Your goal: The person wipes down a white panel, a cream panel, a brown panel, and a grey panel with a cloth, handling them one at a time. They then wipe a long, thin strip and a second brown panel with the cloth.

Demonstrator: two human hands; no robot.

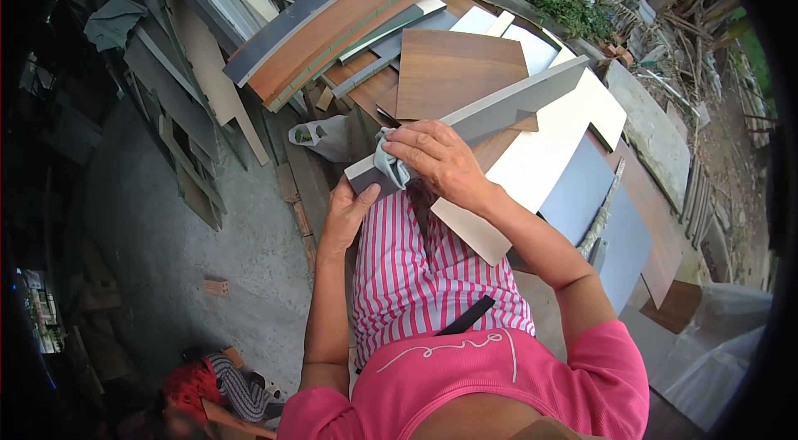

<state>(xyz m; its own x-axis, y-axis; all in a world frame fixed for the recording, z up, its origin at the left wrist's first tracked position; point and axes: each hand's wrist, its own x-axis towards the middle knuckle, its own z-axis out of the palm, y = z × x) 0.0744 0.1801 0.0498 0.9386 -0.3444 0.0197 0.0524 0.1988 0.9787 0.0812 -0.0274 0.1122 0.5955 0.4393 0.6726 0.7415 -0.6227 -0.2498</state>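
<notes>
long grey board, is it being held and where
Yes: the left hand grips the near end of the grey board; the right hand presses a cloth around it close by.

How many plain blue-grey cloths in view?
2: a bunched cloth under the right hand on the long grey board; a draped cloth on the leaning boards, upper left. Others may be hidden in shadow.

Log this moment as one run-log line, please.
left hand: grips gray board near end | right hand: holds cloth against board
</notes>
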